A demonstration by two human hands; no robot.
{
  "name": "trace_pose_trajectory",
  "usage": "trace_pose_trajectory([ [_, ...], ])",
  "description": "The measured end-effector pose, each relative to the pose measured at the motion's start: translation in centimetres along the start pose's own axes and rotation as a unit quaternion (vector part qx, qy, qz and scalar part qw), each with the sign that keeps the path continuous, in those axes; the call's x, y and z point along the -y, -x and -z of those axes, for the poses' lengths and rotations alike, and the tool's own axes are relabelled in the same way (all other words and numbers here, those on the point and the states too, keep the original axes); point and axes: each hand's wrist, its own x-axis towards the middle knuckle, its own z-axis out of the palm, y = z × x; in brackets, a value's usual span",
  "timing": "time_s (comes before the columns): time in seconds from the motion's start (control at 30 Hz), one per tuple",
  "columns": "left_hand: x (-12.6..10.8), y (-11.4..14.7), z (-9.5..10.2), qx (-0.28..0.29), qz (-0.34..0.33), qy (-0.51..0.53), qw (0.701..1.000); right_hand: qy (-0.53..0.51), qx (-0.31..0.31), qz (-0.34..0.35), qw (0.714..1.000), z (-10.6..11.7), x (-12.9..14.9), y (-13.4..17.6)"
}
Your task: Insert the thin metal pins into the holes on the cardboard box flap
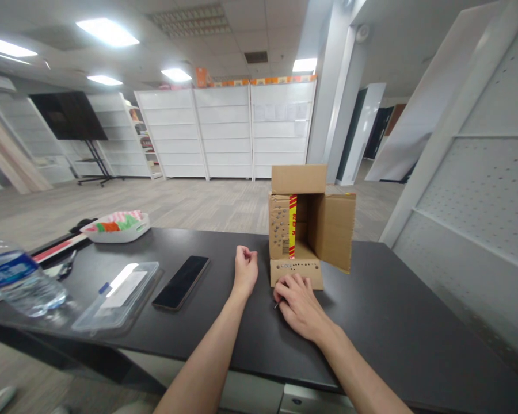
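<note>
A cardboard box (pixel 306 224) stands on the dark table (pixel 224 333) with its front flaps open toward me. Rows of small dark dots, holes or studs, mark its left flap (pixel 280 230) and its lower flap (pixel 296 267). My right hand (pixel 297 305) rests at the edge of that lower flap, fingers curled. From between its thumb and fingers sticks the tip of a small thin metal piece (pixel 277 305), mostly hidden. To the left of the box, my left hand (pixel 246 270) is closed above the table; whatever its fingers hold is hidden.
Left of my hands lie a black phone (pixel 182 282) and a clear plastic case (pixel 118 296). A water bottle (pixel 21 279) stands at the far left. Behind them is a white basket (pixel 121 234) with colourful packets. A white perforated panel (pixel 479 207) rises at the right.
</note>
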Motion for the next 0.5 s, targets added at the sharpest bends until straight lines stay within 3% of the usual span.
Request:
trace_pose_trajectory([
  [0.23,-0.3,0.1,-0.1,-0.004,0.003,0.002,1.0,-0.014,-0.035,-0.014,0.999,0.0,-0.1,0.0],
  [0.5,0.4,-0.2,0.0,-0.007,-0.004,-0.009,1.0,-0.058,-0.169,-0.074,0.981,-0.7,-1.4,-0.3],
])
